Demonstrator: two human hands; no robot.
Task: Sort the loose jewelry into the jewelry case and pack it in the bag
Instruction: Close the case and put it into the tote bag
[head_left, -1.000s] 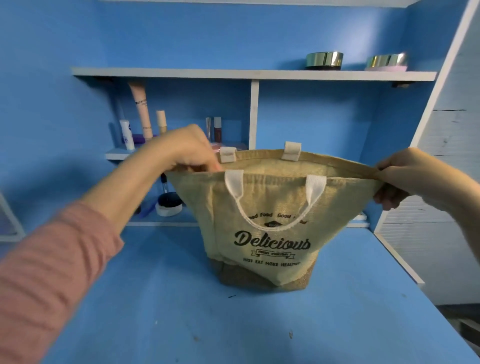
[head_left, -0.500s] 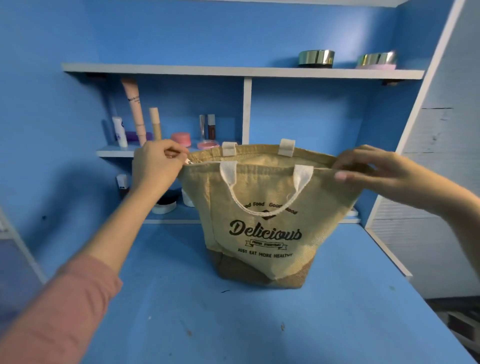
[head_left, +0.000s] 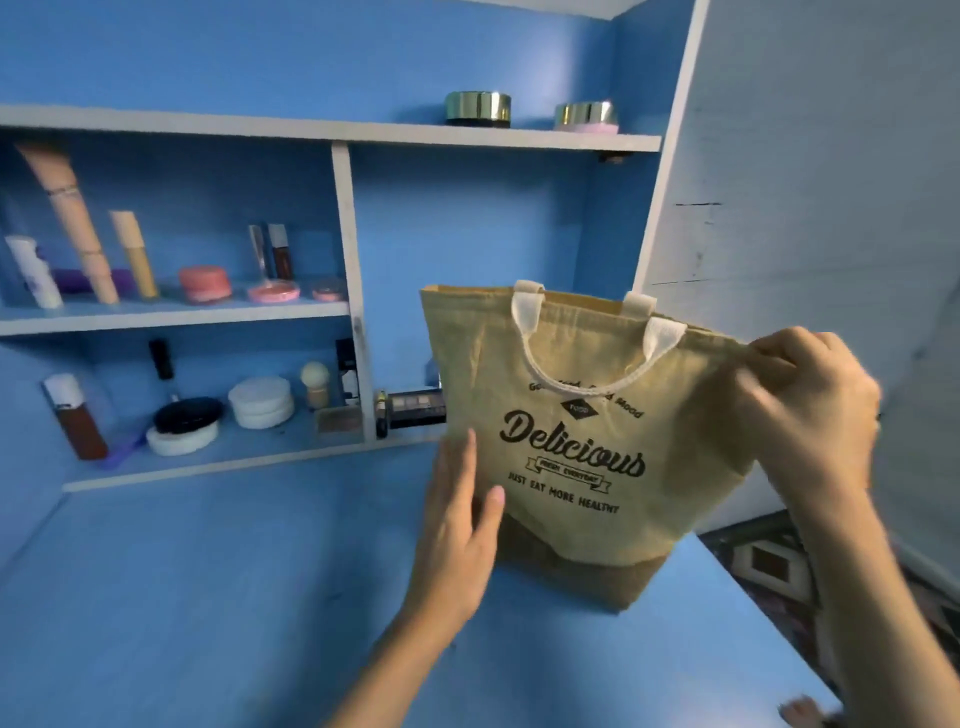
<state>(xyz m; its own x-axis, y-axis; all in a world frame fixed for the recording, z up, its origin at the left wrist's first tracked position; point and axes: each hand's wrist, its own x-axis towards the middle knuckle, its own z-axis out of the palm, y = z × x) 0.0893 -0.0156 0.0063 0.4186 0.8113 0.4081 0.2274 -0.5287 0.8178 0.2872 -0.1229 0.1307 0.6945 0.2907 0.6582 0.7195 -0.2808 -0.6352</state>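
Jute bag, blurred right grip apparently pinching its top corner, left grip spread flat against it, inside hidden.

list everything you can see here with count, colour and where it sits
bag: 1, tan with black print and white handles, standing on the table, right of centre
table: 1, blue, foreground
shelves: white boards, blue back, behind the table
jars: 2, gold lids, top shelf, right
tubes: 2, peach, leaning, middle shelf, left
compacts: 3, pink, middle shelf
bottle: 1, brown with white cap, bottom shelf, left
pads: 1 stack, white, bottom shelf
palette: 1, dark, bottom shelf, beside the bag
rug: 1, patterned, floor, lower right
left hand: 1, flat against the bag's left side
right hand: 1, pinching the bag's top right corner
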